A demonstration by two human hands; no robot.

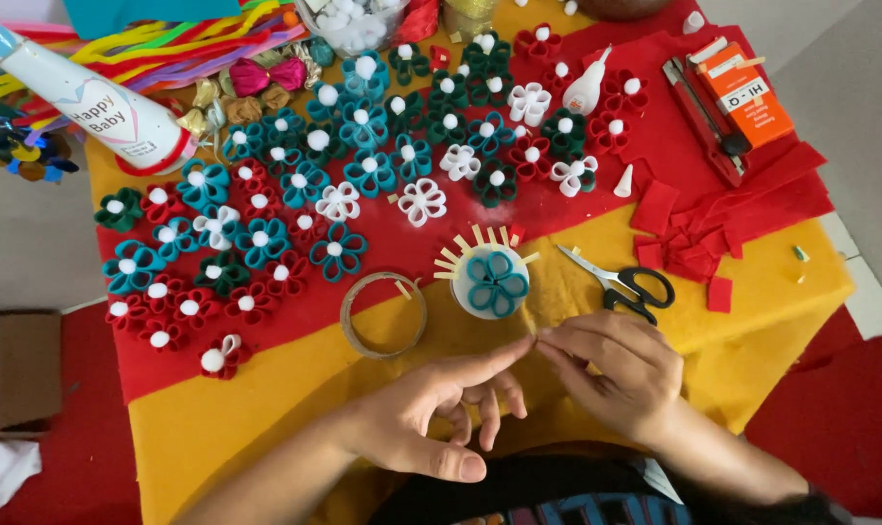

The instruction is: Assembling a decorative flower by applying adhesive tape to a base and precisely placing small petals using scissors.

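many felt flowers (305, 185) in teal, red, green and white on red felt (655, 146); black scissors (627, 284) on yellow cloth (752, 321), a tape ring (382, 313), a white glue bottle (587, 89), an orange box (747, 92)

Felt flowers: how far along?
Done: dozens of felt flowers with white centres laid out on the red cloth. In hand: left hand and right hand meet at the fingertips; whether they pinch something is unclear. Left: the teal flower has no centre, with loose yellow strips around it.
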